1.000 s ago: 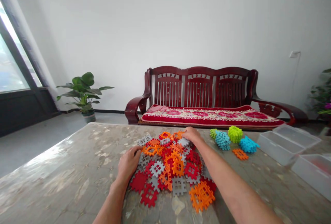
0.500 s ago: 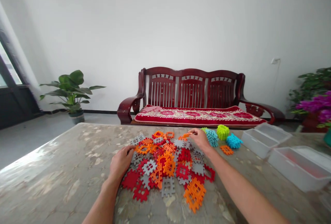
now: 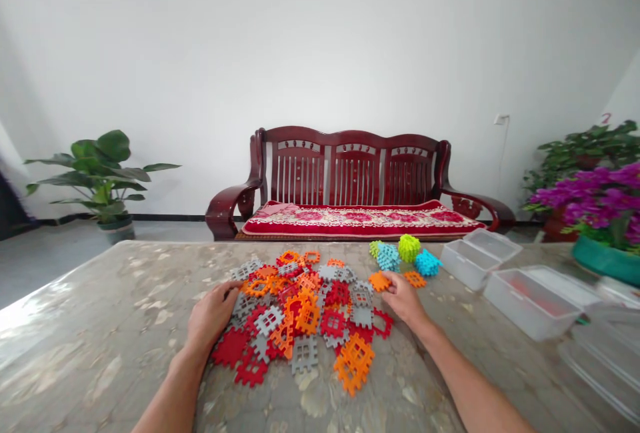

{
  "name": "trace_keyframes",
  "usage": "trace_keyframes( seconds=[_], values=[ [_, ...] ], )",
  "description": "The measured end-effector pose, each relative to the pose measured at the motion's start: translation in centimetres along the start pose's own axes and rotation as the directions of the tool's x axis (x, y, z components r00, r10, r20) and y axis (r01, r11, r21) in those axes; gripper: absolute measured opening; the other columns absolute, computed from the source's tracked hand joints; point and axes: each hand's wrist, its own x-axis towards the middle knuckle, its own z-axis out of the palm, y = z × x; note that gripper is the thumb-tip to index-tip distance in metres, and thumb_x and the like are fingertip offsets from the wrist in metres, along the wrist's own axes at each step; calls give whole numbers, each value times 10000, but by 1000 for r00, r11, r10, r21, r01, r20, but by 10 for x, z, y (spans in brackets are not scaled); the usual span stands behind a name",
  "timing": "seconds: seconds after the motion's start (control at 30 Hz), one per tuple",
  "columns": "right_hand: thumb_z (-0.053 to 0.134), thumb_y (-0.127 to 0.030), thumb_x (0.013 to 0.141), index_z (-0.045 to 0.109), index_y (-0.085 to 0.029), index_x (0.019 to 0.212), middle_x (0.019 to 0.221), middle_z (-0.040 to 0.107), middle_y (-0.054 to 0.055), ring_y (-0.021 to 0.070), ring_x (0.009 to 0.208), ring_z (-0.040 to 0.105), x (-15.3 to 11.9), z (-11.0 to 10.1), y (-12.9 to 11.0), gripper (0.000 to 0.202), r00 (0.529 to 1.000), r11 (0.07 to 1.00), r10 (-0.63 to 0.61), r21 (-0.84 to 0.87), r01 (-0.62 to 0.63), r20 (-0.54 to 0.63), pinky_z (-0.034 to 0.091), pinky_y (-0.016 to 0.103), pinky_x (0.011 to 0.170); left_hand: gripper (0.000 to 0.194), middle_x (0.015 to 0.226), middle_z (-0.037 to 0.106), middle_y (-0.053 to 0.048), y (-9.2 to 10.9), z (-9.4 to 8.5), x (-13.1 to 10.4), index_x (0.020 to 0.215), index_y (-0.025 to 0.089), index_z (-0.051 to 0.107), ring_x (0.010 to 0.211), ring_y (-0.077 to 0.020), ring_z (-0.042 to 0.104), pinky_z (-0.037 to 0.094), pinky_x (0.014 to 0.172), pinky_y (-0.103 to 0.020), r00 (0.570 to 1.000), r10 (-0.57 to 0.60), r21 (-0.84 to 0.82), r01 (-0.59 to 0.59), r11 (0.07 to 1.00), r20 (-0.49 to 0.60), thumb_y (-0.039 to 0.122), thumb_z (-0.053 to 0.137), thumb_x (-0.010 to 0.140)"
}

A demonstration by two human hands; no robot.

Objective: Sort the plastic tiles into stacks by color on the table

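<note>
A spread heap of red, grey and orange notched plastic tiles [image 3: 306,316] lies on the patterned table [image 3: 125,326]. At the heap's left edge rests my left hand [image 3: 214,312], its fingers bent against the tiles; whether they grip one is hidden. On the right side of the heap, my right hand [image 3: 404,298] pinches a solid orange tile [image 3: 380,281] between thumb and fingers. Just beyond it lies another orange tile [image 3: 415,279], beside blue and green spiky clusters [image 3: 409,248].
Two clear plastic boxes [image 3: 533,306] stand at the right, one holding something red. Clear lids [image 3: 605,360] lie nearer me. A teal pot with purple flowers [image 3: 607,256] is at the far right. Behind the table stands a wooden bench [image 3: 355,166].
My right hand has come back nearer from the far edge of the heap, to its right side, with the orange tile. The view has turned slightly right; my left hand stays at the heap's left edge.
</note>
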Motion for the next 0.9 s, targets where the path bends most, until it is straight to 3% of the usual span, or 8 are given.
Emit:
trace_keyframes(
  seconds=[0.13,0.33,0.63,0.9],
  values=[
    [652,-237,706,698,-166,1082,1142,697,136,275,1105,635,-2,2,-13,386,998,970,-66,-233,62,-10,506,394,962,400,1203,744,-15,-2,1,2,1096,293,743,1080,-236,686,520,881,-294,1000,-3,1,3,1000,18,410,418,894],
    [613,-201,796,674,-197,1108,1107,712,104,251,1076,628,-5,2,-26,318,997,870,-76,-489,65,-4,452,344,971,403,1203,744,-17,-6,4,2,1092,291,745,1090,-235,680,512,904,-294,1000,15,-4,-15,1000,-7,407,415,892],
    [636,-410,851,657,-187,1136,1111,686,135,291,1097,596,-11,-6,-50,362,1000,738,-1,-675,14,20,427,365,945,420,1211,740,-15,-6,4,3,1097,297,742,1092,-239,683,521,882,-288,1000,19,14,-19,1000,11,421,397,892],
    [585,-348,874,666,-186,1097,1092,690,151,308,1059,610,-12,-6,-64,288,999,685,47,-728,-16,23,436,384,872,457,1268,711,-44,-3,1,2,1144,272,719,1146,-261,661,509,925,-329,998,10,22,-11,1000,58,422,357,909]
  ],
)
